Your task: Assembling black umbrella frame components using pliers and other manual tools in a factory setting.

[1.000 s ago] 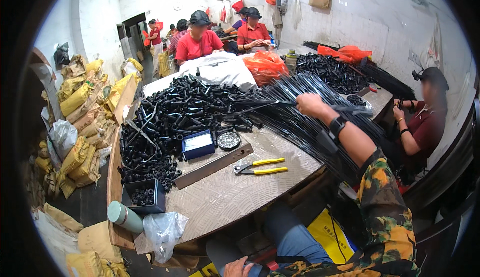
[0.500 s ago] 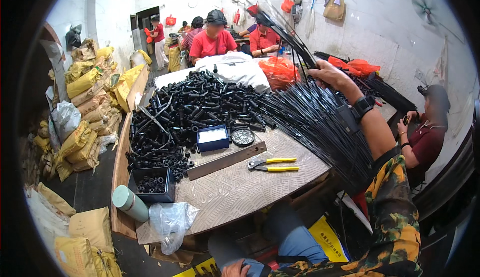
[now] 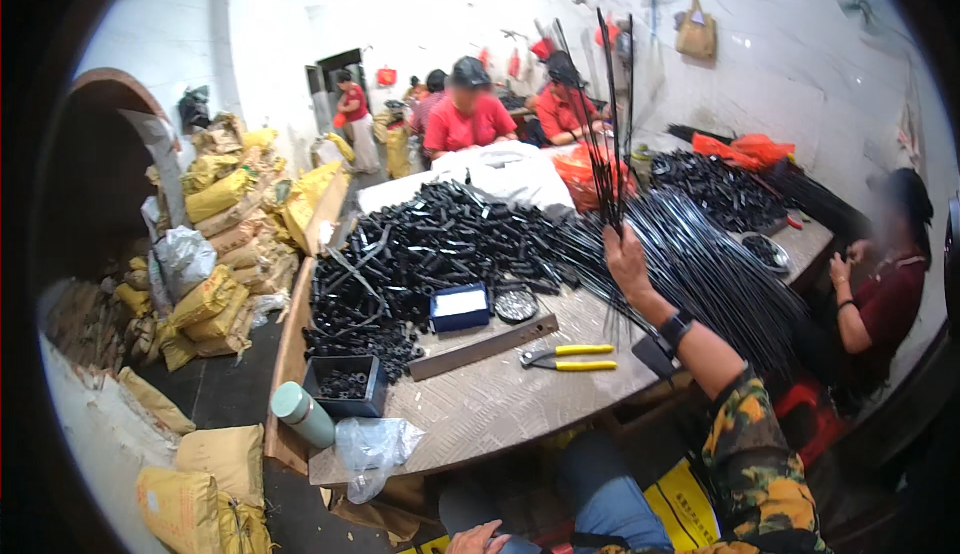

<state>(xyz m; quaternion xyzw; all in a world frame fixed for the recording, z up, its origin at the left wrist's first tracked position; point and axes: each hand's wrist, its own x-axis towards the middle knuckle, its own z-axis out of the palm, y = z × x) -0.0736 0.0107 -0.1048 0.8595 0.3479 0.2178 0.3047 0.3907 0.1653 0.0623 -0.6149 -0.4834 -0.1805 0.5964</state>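
Black rods (image 3: 607, 189): thin; your right hand (image 3: 627, 259) closed around them, lower ends blurred.
Left hand (image 3: 478, 538): cut off; can't tell its grip.

Yellow sacks (image 3: 221, 195) piled at left, mint-green bottle (image 3: 303, 415), tan bag (image 3: 697, 36) on white wall (image 3: 790, 74)
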